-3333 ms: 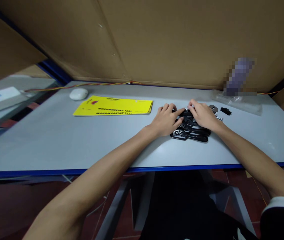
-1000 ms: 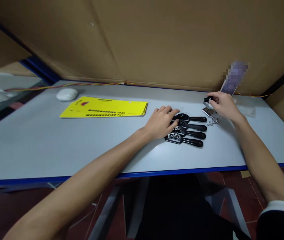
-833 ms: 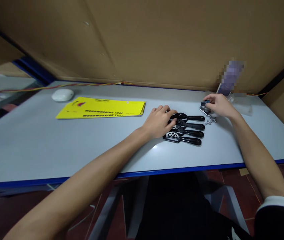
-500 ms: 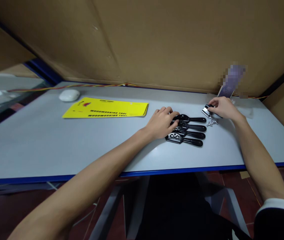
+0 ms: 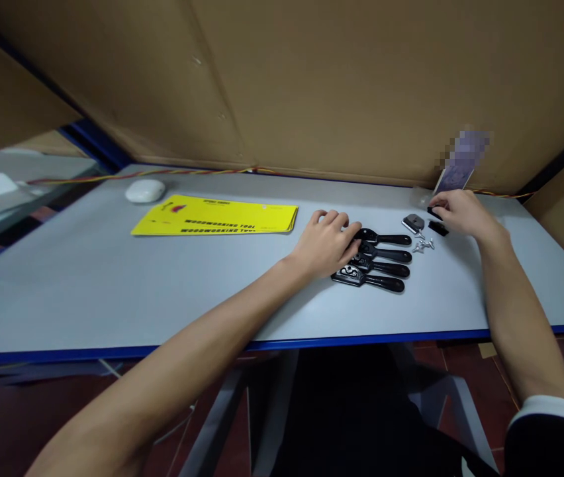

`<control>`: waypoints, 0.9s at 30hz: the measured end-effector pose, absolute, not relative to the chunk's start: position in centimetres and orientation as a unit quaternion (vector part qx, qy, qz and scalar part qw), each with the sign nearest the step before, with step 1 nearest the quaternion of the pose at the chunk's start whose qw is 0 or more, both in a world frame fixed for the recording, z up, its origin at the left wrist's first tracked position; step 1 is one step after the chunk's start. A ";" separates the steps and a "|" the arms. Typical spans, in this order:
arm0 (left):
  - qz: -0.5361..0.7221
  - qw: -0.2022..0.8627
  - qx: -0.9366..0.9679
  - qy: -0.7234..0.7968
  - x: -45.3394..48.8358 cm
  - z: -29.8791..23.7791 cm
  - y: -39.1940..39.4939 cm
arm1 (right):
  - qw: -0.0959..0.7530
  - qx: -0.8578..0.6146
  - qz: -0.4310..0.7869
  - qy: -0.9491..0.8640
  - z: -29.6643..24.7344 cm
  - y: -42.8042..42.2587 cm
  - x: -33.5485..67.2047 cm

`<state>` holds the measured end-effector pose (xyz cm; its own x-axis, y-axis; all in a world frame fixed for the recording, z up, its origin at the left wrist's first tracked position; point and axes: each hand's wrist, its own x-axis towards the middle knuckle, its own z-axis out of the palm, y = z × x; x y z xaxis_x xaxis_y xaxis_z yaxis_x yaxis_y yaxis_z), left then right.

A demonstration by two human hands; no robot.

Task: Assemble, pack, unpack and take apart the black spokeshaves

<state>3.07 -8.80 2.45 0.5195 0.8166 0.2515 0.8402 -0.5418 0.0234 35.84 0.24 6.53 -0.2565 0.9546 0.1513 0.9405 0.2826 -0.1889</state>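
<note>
Several black spokeshaves lie side by side on the table, their right handles pointing right. Curled over their left ends is my left hand, hiding the left handles and gripping the tools at the back of the row. My right hand pinches a small black part, mostly covered by the fingers. Another small black piece lies just below those fingertips. To the left rests a grey part with a shiny metal edge. Small silver screws sit in a loose group below it.
A stack of yellow printed cards lies left of the spokeshaves, with a white computer mouse beyond. Red and yellow wires run along the cardboard wall. A purple printed card stands behind my right hand.
My right hand has let go of the grey metal-edged part, leaving it on the table, and moved slightly right to a small black part. My left hand stays on the spokeshaves.
</note>
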 end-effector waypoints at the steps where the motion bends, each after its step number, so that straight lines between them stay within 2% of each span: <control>1: -0.126 0.058 -0.875 -0.463 3.2 2.6 -9.0 | 0.101 -0.598 0.041 -0.794 6.8 0.2 36.3; 7: -0.138 -0.020 -0.931 -0.336 3.6 2.0 -9.9 | 0.038 -0.587 0.126 -0.799 7.0 0.7 38.2; 12: -0.087 -0.097 -0.928 -0.349 3.8 1.2 -10.2 | 0.019 -0.602 0.102 -0.792 6.5 0.9 38.0; 27: -0.103 -0.119 -0.912 -0.378 3.6 0.9 -9.7 | -0.030 -0.593 0.108 -0.797 6.2 0.8 37.7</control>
<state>3.62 -9.73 0.94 0.6932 0.7140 0.0981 0.6650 -0.6861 0.2951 37.67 0.76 6.21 -0.2951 0.9390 -0.1763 0.9521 0.2735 -0.1369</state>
